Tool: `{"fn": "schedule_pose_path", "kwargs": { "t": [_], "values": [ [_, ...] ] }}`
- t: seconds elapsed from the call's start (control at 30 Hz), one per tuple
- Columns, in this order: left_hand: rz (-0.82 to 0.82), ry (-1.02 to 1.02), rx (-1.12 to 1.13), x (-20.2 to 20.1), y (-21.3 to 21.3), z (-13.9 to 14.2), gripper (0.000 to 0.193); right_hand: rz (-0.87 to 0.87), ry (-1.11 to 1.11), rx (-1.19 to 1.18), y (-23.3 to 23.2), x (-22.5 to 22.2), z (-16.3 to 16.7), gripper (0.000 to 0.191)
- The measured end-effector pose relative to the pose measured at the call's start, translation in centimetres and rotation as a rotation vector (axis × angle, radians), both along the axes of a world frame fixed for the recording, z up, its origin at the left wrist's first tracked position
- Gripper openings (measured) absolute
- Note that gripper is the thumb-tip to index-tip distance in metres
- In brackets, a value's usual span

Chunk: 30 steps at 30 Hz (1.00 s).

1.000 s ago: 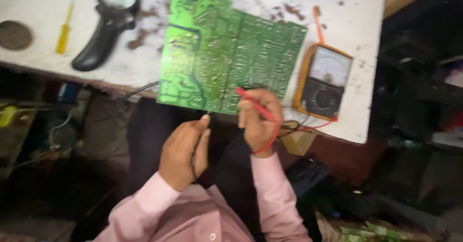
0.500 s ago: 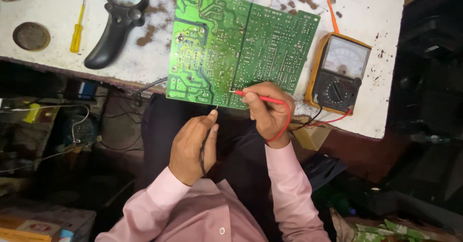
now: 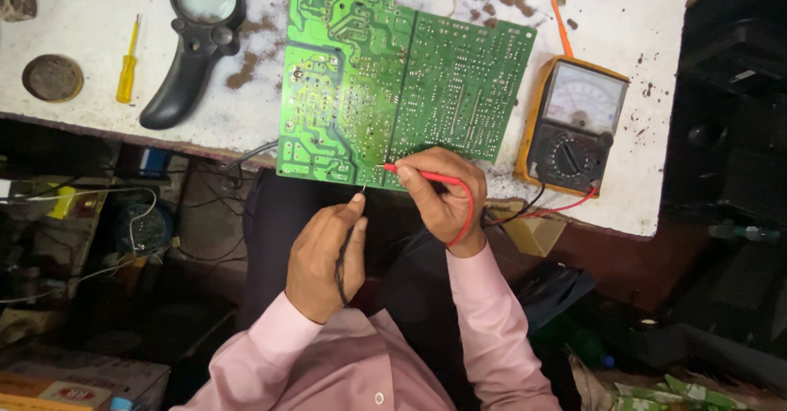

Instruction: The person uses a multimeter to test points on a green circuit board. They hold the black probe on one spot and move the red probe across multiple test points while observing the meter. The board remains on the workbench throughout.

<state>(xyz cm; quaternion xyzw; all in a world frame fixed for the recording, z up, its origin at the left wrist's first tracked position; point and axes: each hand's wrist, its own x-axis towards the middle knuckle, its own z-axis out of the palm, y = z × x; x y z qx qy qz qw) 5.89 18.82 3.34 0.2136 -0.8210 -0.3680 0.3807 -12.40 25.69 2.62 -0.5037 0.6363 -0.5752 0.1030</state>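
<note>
Right hand (image 3: 443, 198): closed in a pen grip on the red probe (image 3: 422, 175), tip set against the near edge of the green circuit board (image 3: 393, 79). Left hand (image 3: 324, 259): fingers curled round the black probe (image 3: 348, 231), thin metal tip poking up past the thumb, just short of the board's near edge; contact not confirmed. Compared with a second ago: red probe held on the same edge region, left hand brought closer in beneath the board, camera view shifted so the bench sits higher and more central. Judged meaning: one lead already placed, second lead lined up close by, measurement on the solder side in hand but not seen completed.

Board: solder side up, lying on the stained white bench (image 3: 639, 18), near edge overhanging toward the lap. Analog multimeter (image 3: 574, 124) in a yellow holster just right of the board, red and black leads trailing from its lower edge toward the hands. Left of the board: black-handled magnifier (image 3: 193, 46), small yellow screwdriver (image 3: 125, 71), round rusty lid (image 3: 52, 77). Pink sleeves at bottom.
</note>
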Motion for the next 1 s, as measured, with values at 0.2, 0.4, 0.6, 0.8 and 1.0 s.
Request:
{"fn": "schedule_pose_path", "kwargs": {
  "t": [0.2, 0.4, 0.6, 0.8, 1.0],
  "values": [
    [-0.003, -0.009, -0.004, 0.0, 0.0, 0.0, 0.027, 0.005, -0.019, -0.002, 0.0, 0.0, -0.1, 0.002],
    [0.002, 0.001, -0.019, 0.1, 0.2, -0.6, 0.025, 0.009, -0.036, -0.009, 0.1, -0.1, -0.4, 0.002],
    [0.028, 0.060, -0.030, 0.1, 0.1, -1.4, 0.026, -0.006, 0.005, 0.037, 0.0, -0.2, -1.0, 0.005],
    [0.035, 0.081, -0.053, 1.1, -0.5, -0.8, 0.028, -0.061, 0.021, 0.027, -0.6, 0.9, -0.6, 0.007],
    [-0.008, 0.036, 0.006, 1.3, -0.7, -0.1, 0.029, -0.056, -0.084, 0.055, -0.7, 1.0, -0.9, 0.007]
  ]
}}
